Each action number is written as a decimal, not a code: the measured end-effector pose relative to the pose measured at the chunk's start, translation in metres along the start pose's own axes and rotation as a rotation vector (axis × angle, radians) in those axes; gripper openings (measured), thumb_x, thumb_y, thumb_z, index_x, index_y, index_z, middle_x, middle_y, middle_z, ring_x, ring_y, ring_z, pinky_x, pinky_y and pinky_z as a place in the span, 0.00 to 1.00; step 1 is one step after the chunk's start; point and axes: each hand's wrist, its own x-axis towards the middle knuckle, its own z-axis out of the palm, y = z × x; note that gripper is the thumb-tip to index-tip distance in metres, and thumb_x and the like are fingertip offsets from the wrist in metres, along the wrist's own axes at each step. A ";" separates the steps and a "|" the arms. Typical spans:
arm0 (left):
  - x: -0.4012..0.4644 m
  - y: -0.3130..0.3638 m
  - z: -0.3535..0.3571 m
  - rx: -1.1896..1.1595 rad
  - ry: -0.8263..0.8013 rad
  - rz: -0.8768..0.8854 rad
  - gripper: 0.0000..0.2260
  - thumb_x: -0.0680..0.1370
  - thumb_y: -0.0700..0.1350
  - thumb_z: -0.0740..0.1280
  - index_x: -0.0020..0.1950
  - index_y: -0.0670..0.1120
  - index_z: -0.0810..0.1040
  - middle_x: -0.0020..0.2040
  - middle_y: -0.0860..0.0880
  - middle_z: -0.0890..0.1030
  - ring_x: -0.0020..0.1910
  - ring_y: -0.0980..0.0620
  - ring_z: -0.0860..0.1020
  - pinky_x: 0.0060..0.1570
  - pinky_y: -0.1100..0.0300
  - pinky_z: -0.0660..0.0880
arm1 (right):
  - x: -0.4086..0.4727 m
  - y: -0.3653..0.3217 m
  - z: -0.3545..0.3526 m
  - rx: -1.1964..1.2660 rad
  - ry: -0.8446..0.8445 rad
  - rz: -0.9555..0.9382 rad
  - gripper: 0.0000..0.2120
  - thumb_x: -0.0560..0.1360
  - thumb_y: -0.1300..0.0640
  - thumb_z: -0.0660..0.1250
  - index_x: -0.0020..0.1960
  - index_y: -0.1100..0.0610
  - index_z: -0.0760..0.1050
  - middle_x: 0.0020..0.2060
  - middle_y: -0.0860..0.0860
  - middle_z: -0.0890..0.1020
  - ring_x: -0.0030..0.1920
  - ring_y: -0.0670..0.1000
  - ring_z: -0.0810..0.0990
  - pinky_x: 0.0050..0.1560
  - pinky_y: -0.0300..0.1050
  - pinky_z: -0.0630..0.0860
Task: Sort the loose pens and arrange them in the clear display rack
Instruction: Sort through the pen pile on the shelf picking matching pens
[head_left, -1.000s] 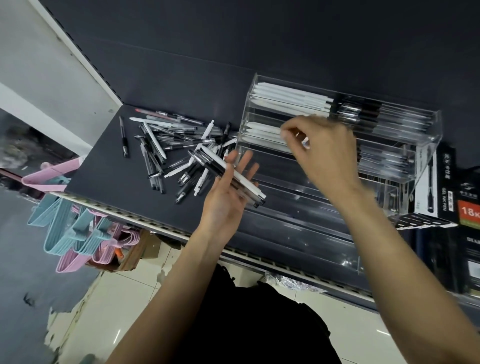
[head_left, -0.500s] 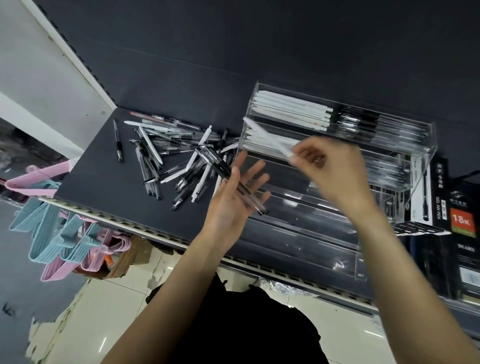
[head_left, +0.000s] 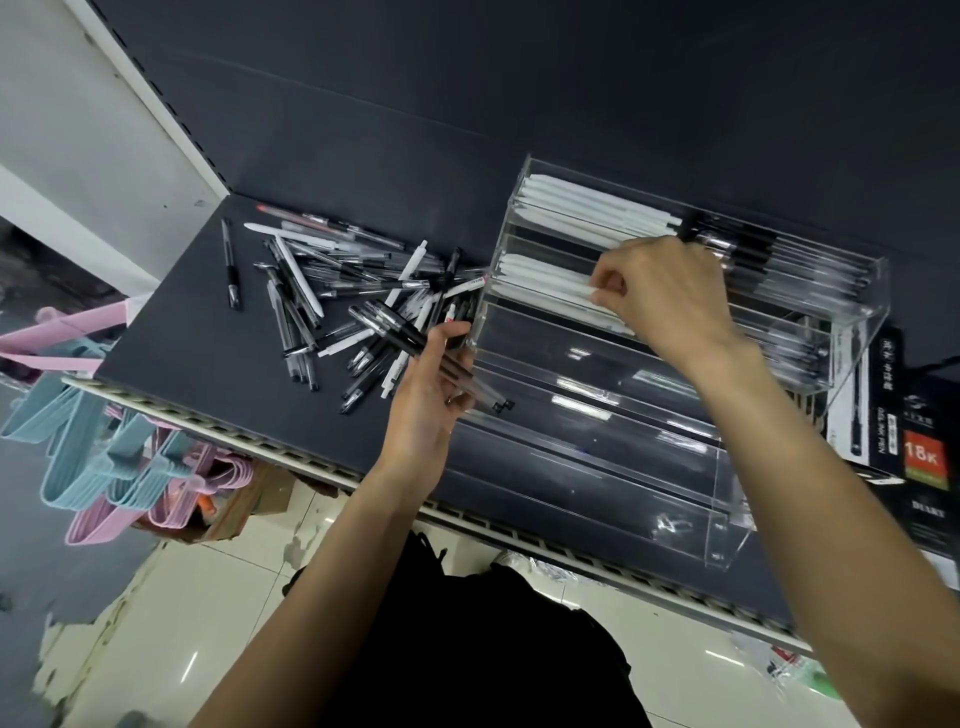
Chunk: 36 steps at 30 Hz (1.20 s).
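A heap of loose black, clear and white pens lies on the dark shelf left of the clear tiered display rack. The rack's top tier holds white pens at the left and black pens at the right. My left hand grips a bundle of black and clear pens in front of the rack's left end. My right hand reaches into the second tier and pinches a white pen lying among other white pens there.
Dark shelf with a perforated front edge. Boxed pen packs stand right of the rack. Pink and blue hangers hang below left. A tiled floor lies beneath, and a white wall panel rises at the far left.
My right hand carried the white pen from above the rack down into the second tier. My left hand's fingers curled tighter round the bundle and moved slightly left.
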 end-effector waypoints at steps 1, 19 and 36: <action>0.000 0.000 0.000 0.012 0.021 -0.005 0.13 0.83 0.53 0.55 0.53 0.53 0.79 0.41 0.52 0.74 0.39 0.56 0.72 0.47 0.58 0.68 | 0.001 0.000 0.000 -0.014 0.001 0.002 0.06 0.74 0.52 0.70 0.48 0.53 0.80 0.45 0.51 0.82 0.48 0.56 0.80 0.45 0.47 0.72; -0.006 0.003 0.034 0.030 -0.077 0.021 0.11 0.82 0.46 0.59 0.50 0.46 0.81 0.37 0.48 0.80 0.38 0.54 0.77 0.42 0.65 0.76 | -0.077 -0.053 -0.003 0.521 0.047 -0.003 0.09 0.73 0.47 0.70 0.51 0.49 0.80 0.42 0.42 0.82 0.41 0.42 0.80 0.42 0.46 0.79; -0.015 -0.016 0.075 0.209 -0.119 0.055 0.17 0.73 0.38 0.71 0.59 0.44 0.71 0.34 0.50 0.84 0.34 0.55 0.82 0.36 0.65 0.78 | -0.148 0.059 -0.009 0.454 0.409 0.379 0.05 0.73 0.58 0.71 0.48 0.56 0.82 0.45 0.48 0.81 0.50 0.52 0.77 0.50 0.36 0.66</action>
